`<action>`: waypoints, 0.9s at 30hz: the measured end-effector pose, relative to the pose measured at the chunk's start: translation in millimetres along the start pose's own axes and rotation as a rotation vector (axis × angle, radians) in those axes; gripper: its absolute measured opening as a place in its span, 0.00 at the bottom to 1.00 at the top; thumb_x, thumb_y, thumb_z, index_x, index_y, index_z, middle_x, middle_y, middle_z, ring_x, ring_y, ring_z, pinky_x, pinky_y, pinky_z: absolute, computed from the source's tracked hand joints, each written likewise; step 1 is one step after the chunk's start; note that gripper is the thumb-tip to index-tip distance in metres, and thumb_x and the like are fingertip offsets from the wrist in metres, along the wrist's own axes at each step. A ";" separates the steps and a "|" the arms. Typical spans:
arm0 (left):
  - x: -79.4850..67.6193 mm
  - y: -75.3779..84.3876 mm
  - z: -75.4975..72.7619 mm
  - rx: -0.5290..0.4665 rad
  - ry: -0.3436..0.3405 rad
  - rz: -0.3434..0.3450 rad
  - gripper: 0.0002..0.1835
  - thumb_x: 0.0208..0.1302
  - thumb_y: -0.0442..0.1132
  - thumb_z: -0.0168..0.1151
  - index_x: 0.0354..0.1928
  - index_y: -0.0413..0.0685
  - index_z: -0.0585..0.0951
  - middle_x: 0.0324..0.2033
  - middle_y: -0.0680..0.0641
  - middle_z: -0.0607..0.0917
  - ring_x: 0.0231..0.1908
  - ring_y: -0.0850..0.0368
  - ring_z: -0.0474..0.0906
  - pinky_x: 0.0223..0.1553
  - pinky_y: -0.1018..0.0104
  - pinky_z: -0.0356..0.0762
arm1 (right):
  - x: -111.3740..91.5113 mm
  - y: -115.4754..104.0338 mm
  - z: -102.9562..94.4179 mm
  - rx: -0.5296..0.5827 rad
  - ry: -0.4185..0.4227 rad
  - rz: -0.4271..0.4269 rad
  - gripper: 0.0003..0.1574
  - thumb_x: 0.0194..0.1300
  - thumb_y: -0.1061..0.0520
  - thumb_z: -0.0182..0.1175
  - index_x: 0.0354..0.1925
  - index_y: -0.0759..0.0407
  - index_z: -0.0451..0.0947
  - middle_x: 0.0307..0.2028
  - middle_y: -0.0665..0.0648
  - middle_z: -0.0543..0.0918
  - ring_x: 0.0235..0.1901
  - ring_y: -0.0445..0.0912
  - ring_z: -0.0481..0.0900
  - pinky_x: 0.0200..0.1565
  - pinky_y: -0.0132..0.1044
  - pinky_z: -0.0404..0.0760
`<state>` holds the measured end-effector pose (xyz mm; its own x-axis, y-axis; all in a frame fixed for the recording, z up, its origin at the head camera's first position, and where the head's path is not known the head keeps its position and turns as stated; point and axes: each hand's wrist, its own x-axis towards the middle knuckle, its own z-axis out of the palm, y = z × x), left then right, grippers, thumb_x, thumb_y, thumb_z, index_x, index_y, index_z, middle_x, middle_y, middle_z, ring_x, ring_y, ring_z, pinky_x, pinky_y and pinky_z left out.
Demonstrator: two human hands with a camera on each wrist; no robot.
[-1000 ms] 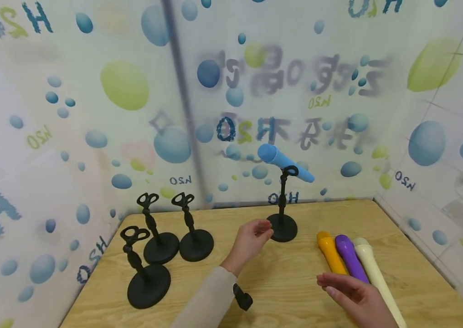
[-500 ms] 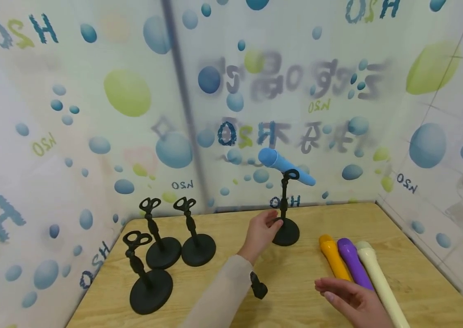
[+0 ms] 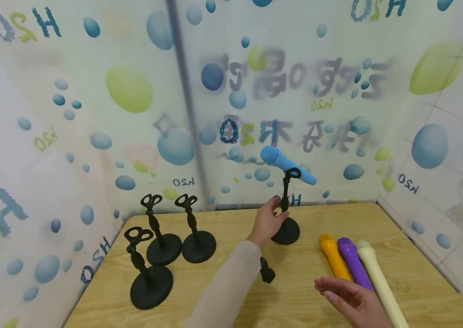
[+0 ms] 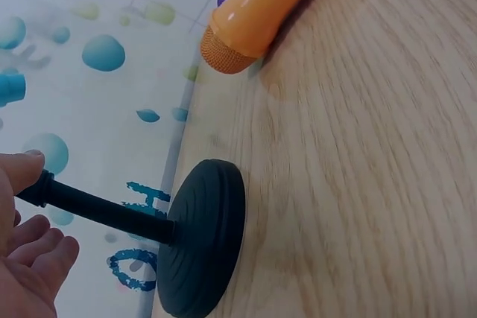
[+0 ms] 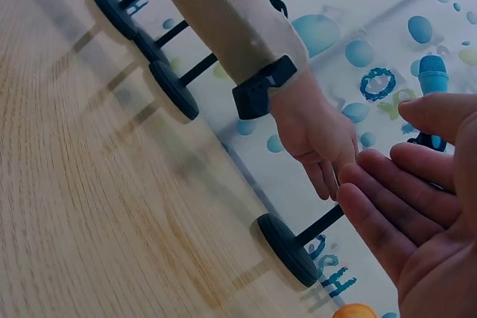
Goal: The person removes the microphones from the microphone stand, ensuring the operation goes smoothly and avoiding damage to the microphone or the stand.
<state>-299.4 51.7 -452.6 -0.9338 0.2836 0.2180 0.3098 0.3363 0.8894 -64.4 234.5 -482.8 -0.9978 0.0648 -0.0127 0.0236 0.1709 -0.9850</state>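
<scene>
A light blue microphone [image 3: 289, 165] rests tilted in the clip of a black microphone stand [image 3: 285, 230] near the back of the table. My left hand [image 3: 267, 222] is at this stand's upright pole, which passes between the thumb and the fingers. In the left wrist view the fingers [image 4: 46, 252] stay apart from the pole, not wrapped round it; whether the thumb touches cannot be told. My right hand [image 3: 354, 298] hovers with fingers extended and holds nothing. Near it lie an orange microphone [image 3: 334, 257], a purple microphone [image 3: 354, 262] and a cream microphone [image 3: 381, 282], side by side.
At the left of the wooden table [image 3: 297, 291] stand a front black stand [image 3: 151, 287], a back stand [image 3: 163, 248] and another stand [image 3: 198, 246], their clips holding nothing. A patterned curtain [image 3: 231, 91] closes off the back and sides.
My left hand has moved forward and right, from beside the stand's base up to its pole. The right hand stays nearly in place. The microphones and stands have not moved.
</scene>
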 end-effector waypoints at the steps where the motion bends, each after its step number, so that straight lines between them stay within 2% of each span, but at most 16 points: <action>1: 1.9 0.1 1.5 -0.013 -0.005 0.000 0.33 0.77 0.39 0.68 0.79 0.43 0.71 0.75 0.40 0.77 0.75 0.45 0.75 0.71 0.52 0.78 | 0.2 0.2 0.0 0.001 0.001 0.002 0.25 0.79 0.55 0.64 0.66 0.70 0.80 0.53 0.50 0.93 0.51 0.40 0.91 0.52 0.30 0.88; 7: 7.0 0.2 7.7 -0.028 -0.032 -0.015 0.33 0.77 0.39 0.69 0.79 0.42 0.70 0.73 0.39 0.79 0.73 0.43 0.77 0.71 0.49 0.79 | 0.0 0.9 1.5 0.011 0.018 0.023 0.25 0.78 0.56 0.65 0.65 0.70 0.80 0.53 0.52 0.93 0.51 0.41 0.91 0.52 0.31 0.88; 15: 9.5 1.1 4.7 0.012 -0.004 -0.019 0.23 0.77 0.39 0.69 0.69 0.44 0.81 0.58 0.41 0.88 0.57 0.46 0.88 0.59 0.51 0.87 | -0.4 0.8 2.8 0.006 0.021 0.009 0.25 0.78 0.56 0.65 0.65 0.70 0.80 0.52 0.49 0.93 0.50 0.41 0.91 0.51 0.31 0.88; 21: 5.3 0.0 -1.1 0.021 0.014 0.006 0.14 0.77 0.41 0.68 0.59 0.47 0.87 0.49 0.46 0.91 0.49 0.53 0.90 0.55 0.55 0.89 | 0.2 2.0 6.9 0.002 0.027 0.021 0.24 0.77 0.57 0.67 0.64 0.69 0.82 0.53 0.55 0.93 0.50 0.42 0.91 0.51 0.31 0.89; 27: -6.5 2.7 -0.8 0.073 0.013 0.014 0.13 0.77 0.42 0.69 0.58 0.49 0.87 0.47 0.49 0.91 0.45 0.56 0.88 0.51 0.57 0.89 | -0.8 1.5 9.6 -0.002 0.026 0.040 0.24 0.77 0.57 0.67 0.64 0.68 0.82 0.55 0.60 0.92 0.50 0.42 0.91 0.51 0.31 0.89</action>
<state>-292.7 50.0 -451.2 -0.9313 0.2775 0.2362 0.3349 0.3966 0.8547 -64.2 225.3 -485.9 -0.9942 0.0967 -0.0474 0.0634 0.1696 -0.9835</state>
